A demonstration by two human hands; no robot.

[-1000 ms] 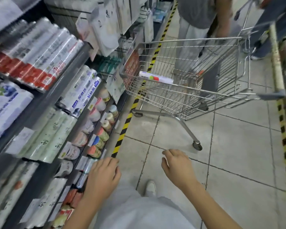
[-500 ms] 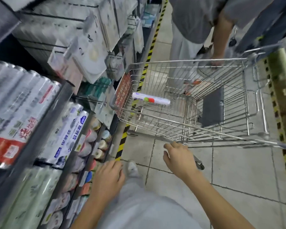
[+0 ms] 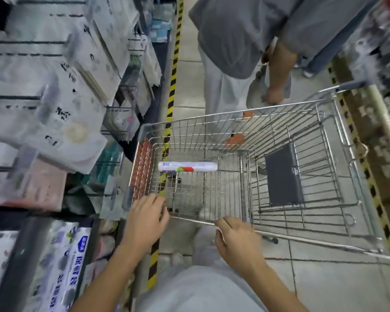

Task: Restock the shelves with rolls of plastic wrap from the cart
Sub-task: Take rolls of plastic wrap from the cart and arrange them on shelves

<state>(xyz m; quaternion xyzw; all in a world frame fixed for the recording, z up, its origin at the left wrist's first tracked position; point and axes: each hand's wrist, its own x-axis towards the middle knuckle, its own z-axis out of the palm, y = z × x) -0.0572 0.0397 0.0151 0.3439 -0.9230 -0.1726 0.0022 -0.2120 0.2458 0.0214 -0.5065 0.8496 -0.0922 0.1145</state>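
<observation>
Gripped nothing with either hand: left hand loosely curled and bare over the near corner of the cart, right hand likewise slack-fingered and bare, tips at the near rim wire, touching or just short of it, impossible to tell. Saw one roll of plastic wrap lying flat on the basket floor at 12 o'clock from the left hand, close to the end wall on the shelf side and well apart from both hands. Found no other roll in the basket, only a grey flap at 2 o'clock on the folding seat. Noted shelves at 9 o'clock, with packed rolls at 8 o'clock, blurred, and hanging packets higher at 10 o'clock. Marked another person standing beyond the cart at 12 to 1 o'clock. Judged the restocking near its end: apparently a single roll left to lift out and shelve. Could not read the shelf's fill through the blur. Reckoned the step in hand a reach into the basket, not yet a grasp.
</observation>
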